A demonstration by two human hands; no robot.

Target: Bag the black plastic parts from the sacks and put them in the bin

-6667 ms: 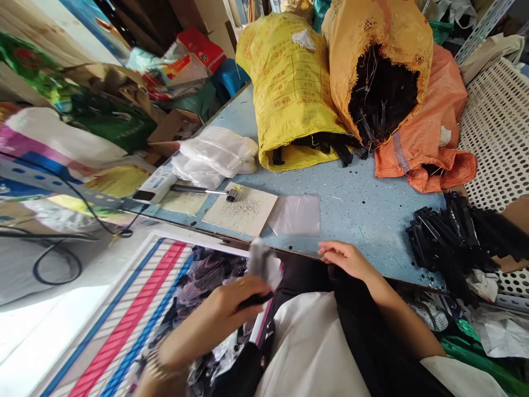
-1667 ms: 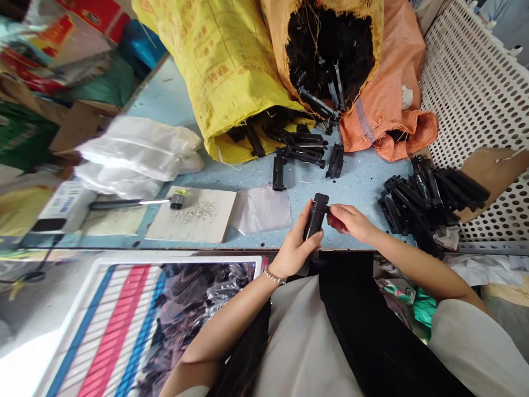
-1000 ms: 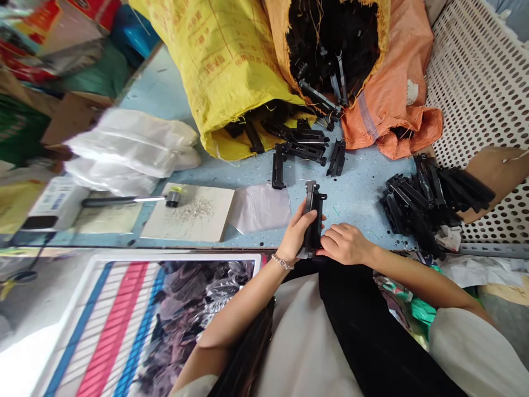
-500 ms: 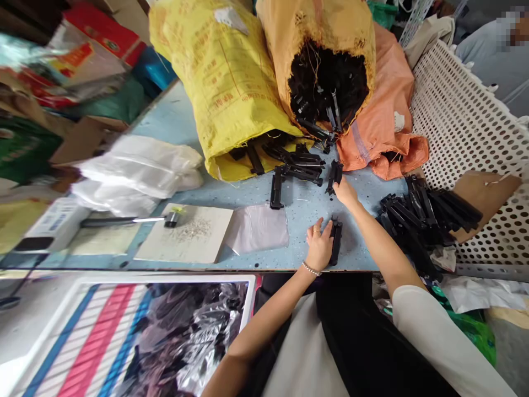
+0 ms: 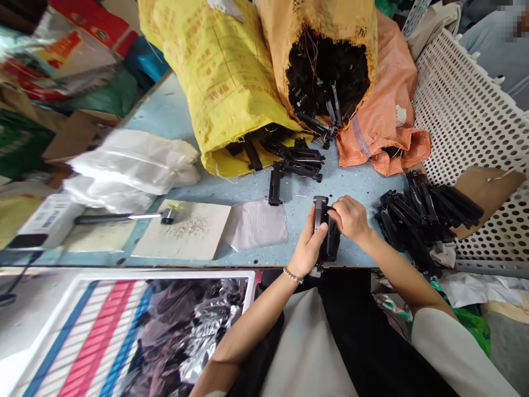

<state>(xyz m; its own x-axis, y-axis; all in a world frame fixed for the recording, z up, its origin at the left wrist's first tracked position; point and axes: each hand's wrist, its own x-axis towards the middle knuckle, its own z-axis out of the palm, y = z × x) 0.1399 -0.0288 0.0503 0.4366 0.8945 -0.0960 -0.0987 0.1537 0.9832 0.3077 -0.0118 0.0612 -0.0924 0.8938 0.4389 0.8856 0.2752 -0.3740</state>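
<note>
My left hand (image 5: 309, 245) is closed round a long black plastic part (image 5: 320, 205), held upright above the table's front edge, its grey-sheened face towards me. Just right of it is a second dark part (image 5: 332, 242), partly hidden by my fingers. My right hand (image 5: 350, 218) is closed, thumb and fingertips pinching the dark piece at the upper end of these parts. Exactly where one part ends and the other begins cannot be made out. Beyond my hands, several similar black parts (image 5: 300, 164) lie loose at the mouth of a yellow sack (image 5: 231, 94).
An orange-yellow sack (image 5: 273, 33) full of black parts and an orange sack (image 5: 378, 132) stand behind. Right are a pile of black parts (image 5: 413, 215) and a white perforated basket (image 5: 450, 105). Left lie a hammer (image 5: 167, 215) on a board (image 5: 144, 242) and a clear bag (image 5: 260, 226).
My right hand has come back towards me from the loose parts, bringing a black part to my left hand. My left hand has lifted its part off the table.
</note>
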